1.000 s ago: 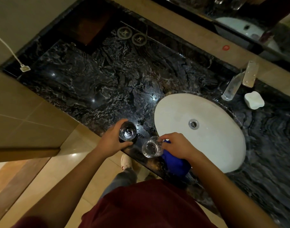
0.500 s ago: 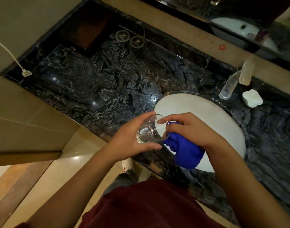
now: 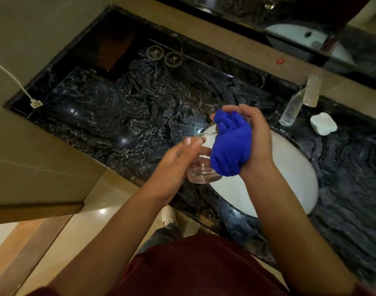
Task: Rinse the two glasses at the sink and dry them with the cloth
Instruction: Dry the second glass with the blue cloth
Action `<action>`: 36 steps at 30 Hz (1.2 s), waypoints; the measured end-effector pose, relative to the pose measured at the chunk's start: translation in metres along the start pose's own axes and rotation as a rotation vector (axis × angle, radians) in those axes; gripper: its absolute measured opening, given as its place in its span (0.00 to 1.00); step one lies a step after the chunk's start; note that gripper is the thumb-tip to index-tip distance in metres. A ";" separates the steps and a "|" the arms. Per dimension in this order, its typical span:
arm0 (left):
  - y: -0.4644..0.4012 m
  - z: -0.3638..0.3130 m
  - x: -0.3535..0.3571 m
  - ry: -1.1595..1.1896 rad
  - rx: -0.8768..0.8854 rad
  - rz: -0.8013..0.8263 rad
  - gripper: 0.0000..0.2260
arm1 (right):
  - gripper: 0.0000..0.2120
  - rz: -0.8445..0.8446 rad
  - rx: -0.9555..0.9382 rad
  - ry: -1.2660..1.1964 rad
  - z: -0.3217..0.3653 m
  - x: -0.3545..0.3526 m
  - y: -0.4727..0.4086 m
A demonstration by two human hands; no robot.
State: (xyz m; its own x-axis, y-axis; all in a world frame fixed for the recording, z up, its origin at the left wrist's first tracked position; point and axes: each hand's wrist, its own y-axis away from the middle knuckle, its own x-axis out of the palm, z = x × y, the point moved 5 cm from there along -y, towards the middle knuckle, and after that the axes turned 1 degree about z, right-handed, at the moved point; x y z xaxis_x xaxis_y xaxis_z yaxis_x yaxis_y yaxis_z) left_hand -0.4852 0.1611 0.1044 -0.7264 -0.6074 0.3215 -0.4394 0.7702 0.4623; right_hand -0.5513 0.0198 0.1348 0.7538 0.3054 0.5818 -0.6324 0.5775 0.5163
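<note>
You have a black marble countertop (image 3: 123,107) with white veining in front of you. Near its back edge sit two round metal coasters (image 3: 164,55), side by side. At the far left, a white cable (image 3: 11,79) runs down the beige tiled wall to a small white plug (image 3: 36,103) resting on the counter's corner. Beside the chrome faucet (image 3: 300,103) lies a white soap bar (image 3: 323,123). A mirror (image 3: 289,24) runs along the back. Below the counter edge you see glossy beige floor tiles (image 3: 93,218) and a white shoe (image 3: 168,215).
</note>
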 end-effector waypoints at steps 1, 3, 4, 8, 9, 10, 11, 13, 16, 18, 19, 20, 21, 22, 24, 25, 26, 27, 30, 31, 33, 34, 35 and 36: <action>-0.001 -0.001 0.001 -0.004 -0.009 -0.002 0.28 | 0.10 0.024 -0.027 0.015 -0.002 0.001 0.001; 0.000 -0.001 0.003 -0.004 -0.038 0.010 0.27 | 0.06 -0.058 -0.119 0.140 -0.006 -0.006 0.001; 0.000 0.001 0.004 0.002 -0.048 0.011 0.26 | 0.04 -0.151 -0.215 0.273 -0.003 -0.012 0.003; 0.003 0.008 0.006 0.001 -0.072 -0.052 0.25 | 0.13 -0.297 -0.524 0.545 0.012 -0.024 0.017; 0.005 0.010 0.008 -0.005 -0.076 -0.061 0.27 | 0.17 -0.279 -0.493 0.553 0.011 -0.025 0.020; 0.005 0.011 0.010 0.006 -0.080 -0.062 0.28 | 0.20 -0.265 -0.455 0.568 0.009 -0.025 0.022; 0.005 0.012 0.011 0.036 -0.085 -0.066 0.28 | 0.22 -0.255 -0.419 0.592 0.008 -0.027 0.025; 0.006 0.010 0.010 0.097 -0.093 -0.118 0.29 | 0.18 -0.178 -0.356 0.668 0.003 -0.030 0.033; 0.002 0.008 0.006 0.078 -0.071 -0.182 0.32 | 0.18 0.010 -0.334 0.752 -0.014 -0.030 0.049; 0.000 0.006 0.008 0.030 -0.048 -0.172 0.30 | 0.21 0.040 -0.431 0.823 -0.022 -0.028 0.057; -0.002 0.004 0.009 0.021 -0.039 -0.169 0.31 | 0.22 0.042 -0.495 0.844 -0.024 -0.026 0.061; -0.004 0.001 0.009 0.016 -0.026 -0.168 0.31 | 0.22 0.046 -0.551 0.855 -0.024 -0.024 0.065; -0.005 -0.002 0.009 0.004 -0.007 -0.164 0.32 | 0.23 0.060 -0.592 0.857 -0.024 -0.022 0.067; -0.007 -0.004 0.010 -0.017 0.014 -0.154 0.32 | 0.24 0.079 -0.614 0.859 -0.025 -0.019 0.069; -0.010 -0.010 0.008 -0.057 0.048 -0.159 0.31 | 0.29 0.117 -0.619 0.878 -0.026 -0.015 0.070; -0.010 -0.012 0.007 -0.069 0.058 -0.173 0.31 | 0.29 0.129 -0.616 0.900 -0.027 -0.013 0.071; -0.011 -0.013 0.005 -0.073 0.071 -0.182 0.30 | 0.28 0.139 -0.616 0.926 -0.028 -0.011 0.070; -0.011 -0.014 0.005 -0.066 0.088 -0.179 0.30 | 0.27 0.147 -0.622 0.947 -0.028 -0.009 0.070; -0.009 -0.017 0.007 -0.034 0.126 -0.122 0.26 | 0.24 0.143 -0.654 0.943 -0.024 -0.007 0.067; -0.009 -0.017 0.009 -0.020 0.131 -0.100 0.26 | 0.23 0.130 -0.644 0.928 -0.022 -0.007 0.065; -0.007 -0.018 0.013 -0.004 0.122 -0.067 0.28 | 0.22 0.087 -0.567 0.860 -0.017 -0.009 0.058; -0.006 -0.018 0.013 -0.006 0.110 -0.064 0.28 | 0.20 0.066 -0.515 0.809 -0.014 -0.012 0.053; -0.006 -0.018 0.013 -0.014 0.093 -0.060 0.28 | 0.19 0.050 -0.477 0.768 -0.012 -0.015 0.049; -0.006 -0.019 0.012 -0.020 0.076 -0.047 0.27 | 0.18 0.039 -0.458 0.743 -0.010 -0.018 0.046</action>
State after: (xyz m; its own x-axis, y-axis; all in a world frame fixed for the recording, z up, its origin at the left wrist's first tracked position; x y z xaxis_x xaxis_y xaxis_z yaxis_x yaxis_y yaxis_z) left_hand -0.4811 0.1453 0.1209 -0.7140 -0.6398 0.2842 -0.5115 0.7539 0.4122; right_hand -0.5919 0.0487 0.1421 0.7553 0.6535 -0.0493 -0.6464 0.7553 0.1084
